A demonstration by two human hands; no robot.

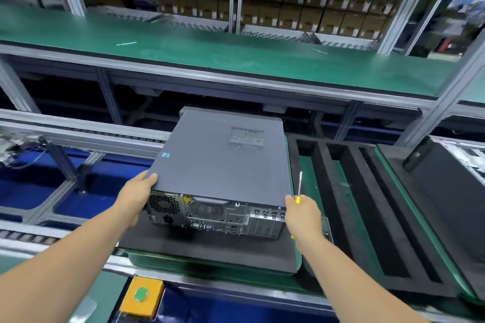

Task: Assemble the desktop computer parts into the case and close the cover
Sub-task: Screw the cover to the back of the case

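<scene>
Dark grey case (223,162), yellow-handled screwdriver (298,193), black foam pad (210,246), green shelf (236,52).

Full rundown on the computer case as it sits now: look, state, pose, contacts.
The computer case looks like dark grey metal and lies on its side on a black foam pad, cover on, a perforated vent patch on top. The rear panel faces the camera: fan grilles, power socket, ports, expansion slots. The left hand grips its near left corner; the right hand, holding a yellow-handled screwdriver, touches the near right corner.

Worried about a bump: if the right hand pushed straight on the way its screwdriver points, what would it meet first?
Probably nothing near: the screwdriver in the right hand points up beside the computer case; depth unclear.
</scene>
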